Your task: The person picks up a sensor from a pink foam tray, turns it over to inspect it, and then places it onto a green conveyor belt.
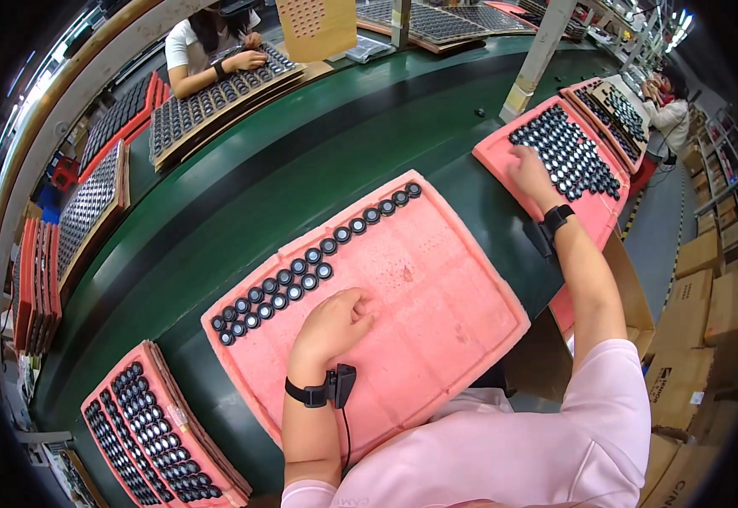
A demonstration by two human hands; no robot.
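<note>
In front of me lies a pink foam tray (420, 313), tilted on the bench. Small round black parts with pale shiny centres (328, 245) form one long row along its far edge, with a shorter second row at the left. My left hand (333, 326) hangs over the tray just below that shorter row, fingers curled in; whatever they may hold is hidden. Off to the right, my right hand (533, 178) reaches the left edge of another pink tray (504, 157). Its fingers are bent together beside many similar black parts (568, 152), their tips partly hidden.
A green conveyor belt (242, 178) curves behind the trays. At lower left, stacked pink trays (178, 406) hold more parts. Across the belt a person's hands (250, 57) work over a filled tray (208, 106). A metal post (538, 59) stands behind the right tray; cardboard boxes (682, 356) are at right.
</note>
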